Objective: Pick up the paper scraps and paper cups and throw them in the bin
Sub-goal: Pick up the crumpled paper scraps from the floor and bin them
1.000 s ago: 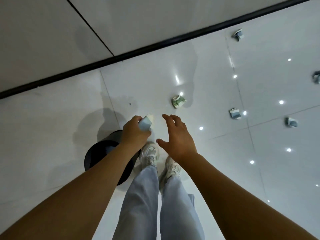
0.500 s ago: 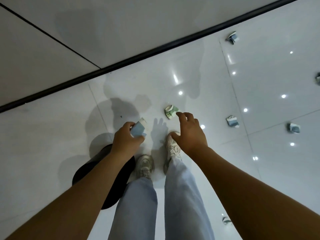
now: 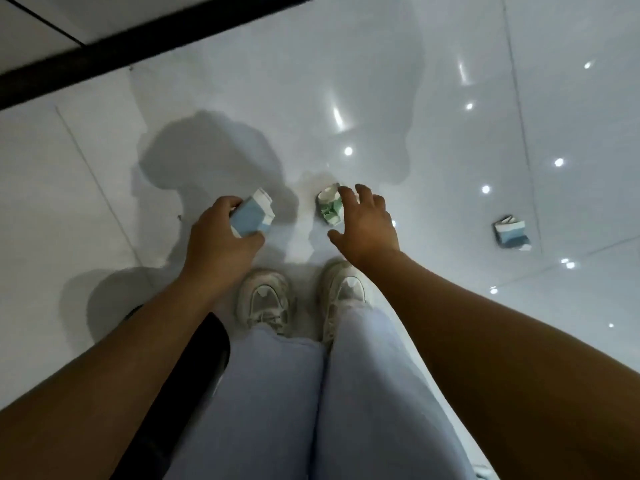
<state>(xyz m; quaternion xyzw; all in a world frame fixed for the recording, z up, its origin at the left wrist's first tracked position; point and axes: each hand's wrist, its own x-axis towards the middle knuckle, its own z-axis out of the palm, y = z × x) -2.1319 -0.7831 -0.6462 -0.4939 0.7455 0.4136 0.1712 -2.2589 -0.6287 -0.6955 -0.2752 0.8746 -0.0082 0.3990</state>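
Note:
My left hand (image 3: 218, 240) grips a crushed blue and white paper cup (image 3: 252, 216), held above the floor in front of my shoes. A crumpled green and white paper cup (image 3: 329, 207) lies on the glossy white floor just ahead of my right shoe. Over it hovers my right hand (image 3: 367, 225) with spread fingers, the fingertips at the cup's right edge. Another crushed blue and white cup (image 3: 512, 233) lies on the floor to the right. The black bin (image 3: 194, 372) stands at my left side, mostly hidden behind my left forearm and leg.
A black strip (image 3: 138, 39) runs along the base of the wall at the upper left. My two white shoes (image 3: 266, 299) stand close behind the green cup. Ceiling lights reflect in the white floor tiles (image 3: 450, 133).
I have bent lower and the view has closed in on the floor. My right hand has come down over the green cup. The left hand still holds the blue cup.

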